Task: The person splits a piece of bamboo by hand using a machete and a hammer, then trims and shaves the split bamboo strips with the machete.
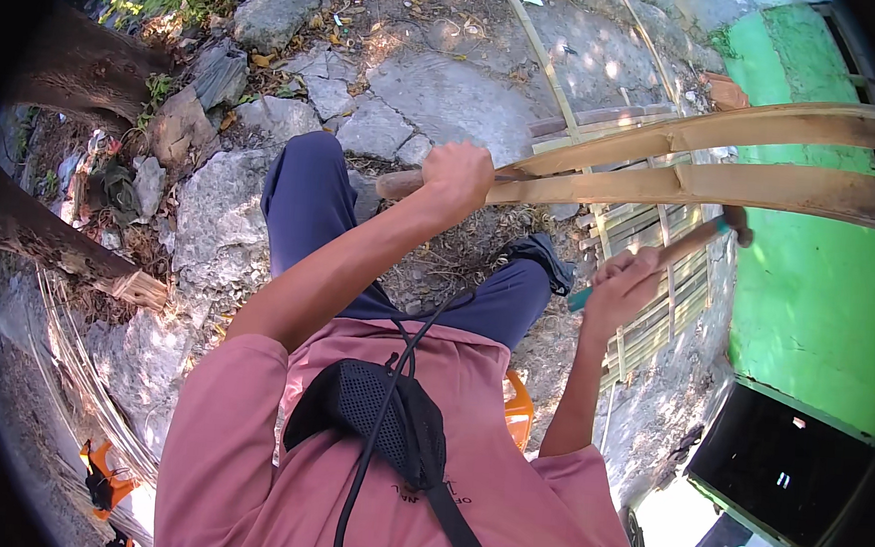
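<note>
My left hand (458,178) is closed around a wooden-handled knife (399,184), whose rounded handle end sticks out on its left. Only a little dark blade shows past my fist, where it meets a split bamboo length (703,186). From there the bamboo's two halves spread apart and run off to the right. My right hand (625,283) grips a hammer (690,243) by its wooden handle, with teal at the butt and near the head. The hammer's head is just below the lower bamboo half; I cannot tell whether they touch.
A bamboo slat lattice (649,256) lies on the ground at right, before a green wall (806,316). Rocks (227,200) and tree trunks (69,241) stand at left, with long thin strips (100,393) below. An orange plastic seat (517,409) shows beside my right hip.
</note>
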A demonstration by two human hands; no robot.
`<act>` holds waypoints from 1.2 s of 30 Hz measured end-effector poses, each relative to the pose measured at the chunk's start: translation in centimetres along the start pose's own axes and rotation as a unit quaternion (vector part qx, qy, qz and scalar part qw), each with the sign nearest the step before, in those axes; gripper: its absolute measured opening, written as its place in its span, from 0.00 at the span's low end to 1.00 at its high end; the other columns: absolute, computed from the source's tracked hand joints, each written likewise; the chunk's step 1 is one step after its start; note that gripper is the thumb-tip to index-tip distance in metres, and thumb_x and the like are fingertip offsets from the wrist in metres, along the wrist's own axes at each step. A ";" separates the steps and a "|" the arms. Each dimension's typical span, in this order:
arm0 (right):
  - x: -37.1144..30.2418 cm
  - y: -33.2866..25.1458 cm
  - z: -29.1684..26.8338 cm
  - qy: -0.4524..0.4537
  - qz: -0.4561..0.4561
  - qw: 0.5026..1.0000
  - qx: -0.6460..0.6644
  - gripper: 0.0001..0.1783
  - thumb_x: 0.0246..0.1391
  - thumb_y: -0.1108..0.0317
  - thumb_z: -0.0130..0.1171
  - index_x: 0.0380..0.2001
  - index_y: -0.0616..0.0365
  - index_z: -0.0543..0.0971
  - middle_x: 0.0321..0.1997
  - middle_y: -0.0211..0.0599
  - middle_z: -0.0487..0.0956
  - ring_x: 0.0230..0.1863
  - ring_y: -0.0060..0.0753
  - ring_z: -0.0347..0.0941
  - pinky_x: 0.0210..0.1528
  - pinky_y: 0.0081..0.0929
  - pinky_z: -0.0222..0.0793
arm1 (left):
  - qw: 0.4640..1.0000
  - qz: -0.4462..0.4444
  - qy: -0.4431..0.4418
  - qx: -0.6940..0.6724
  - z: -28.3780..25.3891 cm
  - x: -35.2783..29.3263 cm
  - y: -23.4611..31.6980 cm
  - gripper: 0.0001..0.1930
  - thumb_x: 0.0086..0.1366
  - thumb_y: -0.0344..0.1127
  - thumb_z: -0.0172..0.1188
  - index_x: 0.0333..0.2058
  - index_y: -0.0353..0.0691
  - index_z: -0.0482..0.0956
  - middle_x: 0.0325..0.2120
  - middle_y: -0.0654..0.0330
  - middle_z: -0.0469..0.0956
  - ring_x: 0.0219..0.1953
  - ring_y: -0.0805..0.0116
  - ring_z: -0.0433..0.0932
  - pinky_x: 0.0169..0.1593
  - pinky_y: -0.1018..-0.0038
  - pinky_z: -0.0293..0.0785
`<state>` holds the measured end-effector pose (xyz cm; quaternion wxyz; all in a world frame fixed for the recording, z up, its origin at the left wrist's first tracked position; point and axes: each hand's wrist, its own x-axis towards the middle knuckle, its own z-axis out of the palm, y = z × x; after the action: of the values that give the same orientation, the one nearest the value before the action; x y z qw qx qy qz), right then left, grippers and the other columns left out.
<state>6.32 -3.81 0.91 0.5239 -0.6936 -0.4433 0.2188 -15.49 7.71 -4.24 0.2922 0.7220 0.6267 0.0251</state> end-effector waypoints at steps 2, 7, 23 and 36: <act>-0.1 7.1 -1.5 -0.063 -0.051 0.983 -0.166 0.21 0.73 0.50 0.44 0.35 0.56 0.70 0.17 0.24 0.65 0.16 0.15 0.61 0.16 0.19 0.55 | 0.999 0.031 -0.005 -0.007 -0.8 0.5 2.3 0.10 0.53 0.32 0.67 0.35 0.36 0.87 0.36 0.46 0.86 0.41 0.48 0.86 0.42 0.57 0.83; 0.2 0.6 -0.1 -0.118 0.184 0.974 -0.060 0.19 0.74 0.51 0.45 0.36 0.57 0.70 0.18 0.24 0.65 0.17 0.13 0.60 0.17 0.18 0.56 | 0.999 0.026 0.005 0.018 -0.2 0.7 -0.8 0.12 0.51 0.34 0.67 0.34 0.34 0.87 0.36 0.44 0.85 0.40 0.45 0.86 0.43 0.56 0.83; -2.4 4.5 0.4 -0.067 0.030 0.993 -0.088 0.17 0.71 0.58 0.48 0.44 0.63 0.74 0.22 0.50 0.75 0.24 0.49 0.75 0.29 0.42 0.66 | 0.971 0.142 -0.166 -0.092 -3.4 1.3 -3.2 0.14 0.52 0.36 0.64 0.33 0.29 0.82 0.22 0.50 0.82 0.27 0.59 0.84 0.34 0.60 0.80; -3.5 1.5 1.4 -0.073 0.005 0.997 -0.030 0.16 0.71 0.59 0.48 0.48 0.62 0.72 0.22 0.52 0.76 0.26 0.59 0.78 0.28 0.47 0.66 | 0.986 0.022 -0.162 0.005 -2.6 -0.3 -5.1 0.20 0.50 0.40 0.71 0.37 0.30 0.84 0.30 0.44 0.84 0.34 0.52 0.85 0.40 0.60 0.77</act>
<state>4.00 -6.10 -1.50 0.4680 -0.6932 -0.4834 0.2583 -21.19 8.67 -4.28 0.3857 0.7318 0.5547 -0.0892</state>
